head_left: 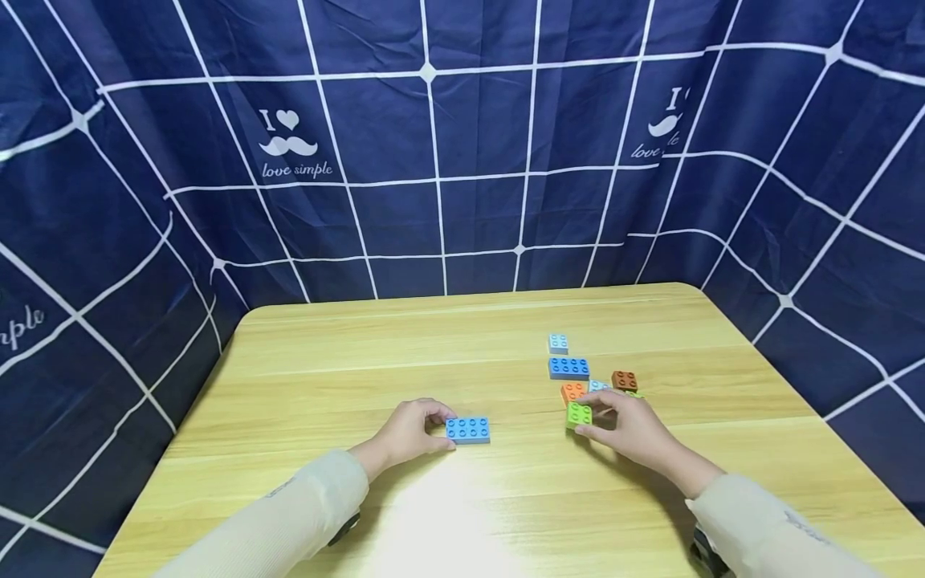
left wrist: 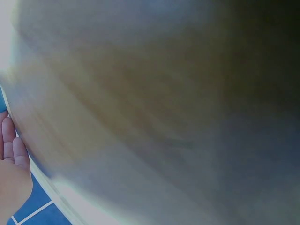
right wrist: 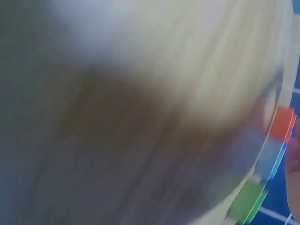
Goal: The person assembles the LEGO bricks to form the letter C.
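In the head view, my left hand (head_left: 408, 433) holds the left end of a light blue eight-stud toy brick (head_left: 467, 430) between thumb and fingers, at the middle of the table. My right hand (head_left: 627, 425) pinches a lime green brick (head_left: 579, 415) with thumb and fingertips. Just behind that brick is an orange brick (head_left: 573, 392), and a pale blue brick (head_left: 598, 387) sits beside it, partly covered by the right hand. Only a slice of the left hand (left wrist: 14, 164) enters the left wrist view. The right wrist view catches part of the right hand (right wrist: 293, 173) at its edge.
Beyond the right hand stand a darker blue brick (head_left: 568, 368), a small pale blue brick (head_left: 558, 343) and a brown brick (head_left: 625, 380). Another green brick (head_left: 634, 394) peeks out behind the hand. A dark blue curtain (head_left: 477, 217) surrounds the wooden table (head_left: 347, 345).
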Available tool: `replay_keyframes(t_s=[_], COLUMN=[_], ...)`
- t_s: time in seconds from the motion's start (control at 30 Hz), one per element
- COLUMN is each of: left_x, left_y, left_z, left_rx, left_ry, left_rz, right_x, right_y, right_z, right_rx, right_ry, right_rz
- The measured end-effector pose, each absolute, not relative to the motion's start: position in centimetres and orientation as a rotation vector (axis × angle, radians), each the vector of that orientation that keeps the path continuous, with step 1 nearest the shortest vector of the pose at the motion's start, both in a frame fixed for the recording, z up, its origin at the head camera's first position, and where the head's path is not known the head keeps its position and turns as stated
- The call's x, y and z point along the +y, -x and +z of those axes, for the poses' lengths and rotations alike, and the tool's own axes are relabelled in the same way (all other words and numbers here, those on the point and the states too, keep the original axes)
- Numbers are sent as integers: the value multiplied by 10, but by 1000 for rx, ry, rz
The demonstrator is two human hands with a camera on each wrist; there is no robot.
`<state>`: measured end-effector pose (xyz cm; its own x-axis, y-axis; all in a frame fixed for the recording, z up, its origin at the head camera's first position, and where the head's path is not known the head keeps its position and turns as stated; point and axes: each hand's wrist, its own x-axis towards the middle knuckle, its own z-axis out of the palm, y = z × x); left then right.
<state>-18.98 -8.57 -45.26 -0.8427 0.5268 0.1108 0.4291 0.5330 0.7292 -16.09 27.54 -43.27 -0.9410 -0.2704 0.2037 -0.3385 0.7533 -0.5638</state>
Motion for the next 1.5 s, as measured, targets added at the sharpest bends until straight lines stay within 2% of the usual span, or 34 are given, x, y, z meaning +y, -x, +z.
replay_keyframes(t_s=[0.8, 1.23, 1.5], left_x=[-88, -89, -88], left_y=[190, 190, 190], left_z=[-455, -454, -453], left_rx=[2639, 2643, 2623], left_ry=[-839, -849, -871], left_rz=[1198, 1191, 1207], right_x=[151, 117, 108], right_y=[182, 182, 182], right_z=[-425, -428, -429], right_rx=[-2822, -2813, -2832], right_ry=[-938, -1005, -952], right_rz=[1106, 1062, 1005])
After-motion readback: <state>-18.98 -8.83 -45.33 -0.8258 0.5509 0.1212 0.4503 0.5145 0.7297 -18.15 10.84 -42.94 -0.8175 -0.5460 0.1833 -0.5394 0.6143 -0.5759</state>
